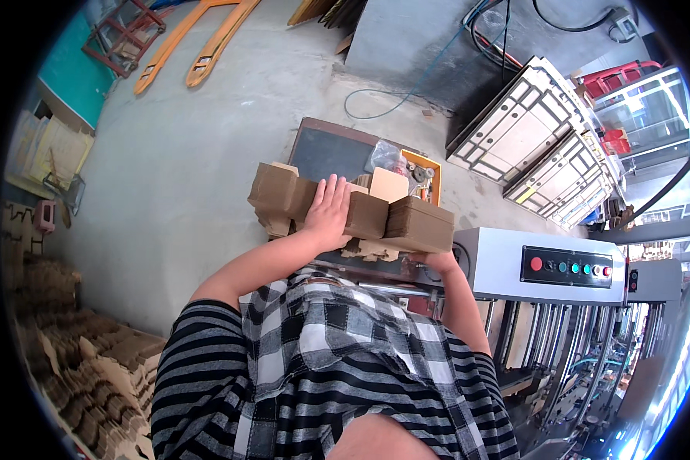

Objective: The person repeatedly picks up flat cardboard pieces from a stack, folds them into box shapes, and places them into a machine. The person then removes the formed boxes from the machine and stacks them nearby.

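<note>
A row of brown die-cut cardboard blanks (365, 217) stands stacked in front of my body, above a dark-topped table. My left hand (329, 211) lies on the blanks near the middle of the row, fingers stretched out and pointing away from me. Beside the lower edge of the thicker right-hand stack (422, 224) is my right hand (439, 262). The cardboard covers part of it, so its grip does not show. Cut flaps and notched edges stick out below the blanks.
Behind the blanks, the dark tabletop (326, 155) carries a clear plastic bag (386, 156) and a yellow bin (436, 184) of small parts. A grey machine with a button panel (567, 267) stands right. Cutting-die boards (525, 115) lean beyond. Cardboard piles (107, 376) lie lower left.
</note>
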Action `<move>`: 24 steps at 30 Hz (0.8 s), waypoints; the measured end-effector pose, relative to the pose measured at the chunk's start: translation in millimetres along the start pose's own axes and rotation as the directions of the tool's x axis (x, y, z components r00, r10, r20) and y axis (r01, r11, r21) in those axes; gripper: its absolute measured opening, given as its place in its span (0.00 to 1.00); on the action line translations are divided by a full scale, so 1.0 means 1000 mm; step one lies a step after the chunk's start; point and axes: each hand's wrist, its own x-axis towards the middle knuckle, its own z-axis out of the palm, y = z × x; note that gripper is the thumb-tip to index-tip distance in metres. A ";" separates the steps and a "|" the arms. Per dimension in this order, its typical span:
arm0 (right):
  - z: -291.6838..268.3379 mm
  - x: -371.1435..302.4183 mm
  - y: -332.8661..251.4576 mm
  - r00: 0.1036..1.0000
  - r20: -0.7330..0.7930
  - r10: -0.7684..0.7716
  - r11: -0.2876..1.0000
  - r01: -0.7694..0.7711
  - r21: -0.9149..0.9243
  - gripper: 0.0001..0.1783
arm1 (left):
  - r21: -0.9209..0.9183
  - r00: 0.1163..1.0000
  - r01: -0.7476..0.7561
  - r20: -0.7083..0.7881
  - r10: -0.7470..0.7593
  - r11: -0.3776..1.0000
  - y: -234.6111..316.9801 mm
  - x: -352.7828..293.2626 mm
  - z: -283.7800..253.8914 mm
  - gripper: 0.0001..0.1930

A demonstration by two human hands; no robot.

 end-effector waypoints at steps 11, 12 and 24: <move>0.005 0.011 0.000 0.996 0.054 0.078 0.968 -0.062 -0.243 0.26 | 0.172 0.999 -0.027 -0.030 0.032 0.985 -0.016 0.007 0.030 0.43; 0.006 0.011 0.001 0.995 0.056 0.079 0.963 -0.062 -0.263 0.26 | 0.166 0.999 -0.027 -0.027 0.031 0.986 -0.016 0.008 0.030 0.43; 0.007 0.016 0.016 0.995 0.051 0.080 0.914 -0.053 -0.402 0.28 | -0.028 0.997 -0.049 -0.061 0.047 0.998 -0.018 0.010 0.017 0.50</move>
